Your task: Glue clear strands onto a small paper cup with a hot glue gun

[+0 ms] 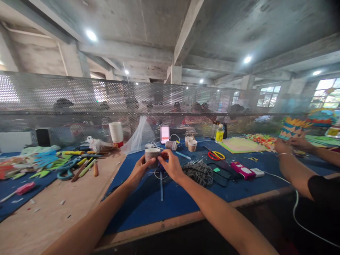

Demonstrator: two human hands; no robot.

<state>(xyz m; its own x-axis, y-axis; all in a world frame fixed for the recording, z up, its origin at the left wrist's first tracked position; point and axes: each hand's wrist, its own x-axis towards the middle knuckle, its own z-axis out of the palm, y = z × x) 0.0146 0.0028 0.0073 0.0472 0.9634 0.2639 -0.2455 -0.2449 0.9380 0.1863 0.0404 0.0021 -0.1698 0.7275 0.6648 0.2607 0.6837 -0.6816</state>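
My left hand [138, 171] is closed around the left side of a small paper cup [152, 153], which looks wrapped in grey cord and is held up above the blue mat [140, 209]. On the cup's right side, my right hand [172, 165] presses thumb and fingertips together; whether a cord end lies between them I cannot make out. A tangled heap of grey cord [199, 173] lies to the right of my right wrist. Below the hands rests a translucent stick [161, 189], and a similar stick [183, 155] lies farther back.
Behind the cup stand a lit phone [164, 134] and small cord-handled cups [191, 145]. Scissors [216, 155] and a magenta box [242, 170] lie right. Stacked paper cups [116, 132] and blue-handled scissors [66, 171] are left. A co-worker's hands [283, 146] work at far right.
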